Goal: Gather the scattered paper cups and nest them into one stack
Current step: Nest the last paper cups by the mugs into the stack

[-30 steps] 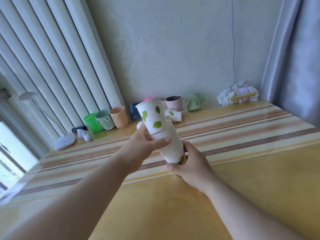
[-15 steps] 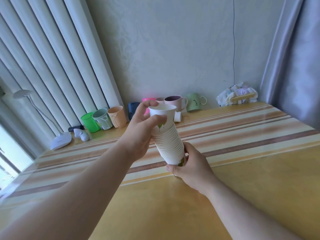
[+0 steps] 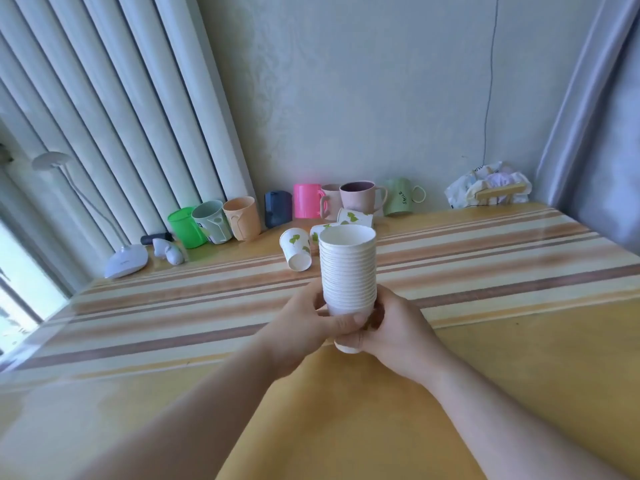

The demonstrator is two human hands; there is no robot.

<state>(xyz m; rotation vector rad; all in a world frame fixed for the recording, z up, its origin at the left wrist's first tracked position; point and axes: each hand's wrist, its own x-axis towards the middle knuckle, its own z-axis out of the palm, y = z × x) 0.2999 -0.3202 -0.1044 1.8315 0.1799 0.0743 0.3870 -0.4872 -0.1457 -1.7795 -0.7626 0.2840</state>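
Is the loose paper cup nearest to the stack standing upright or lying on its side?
On its side: the loose paper cup lies on the table, round bottom facing the camera.

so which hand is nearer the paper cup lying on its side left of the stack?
Left. The left hand grips the stack on the side facing that loose cup, just below it; the right hand is on the stack's far side.
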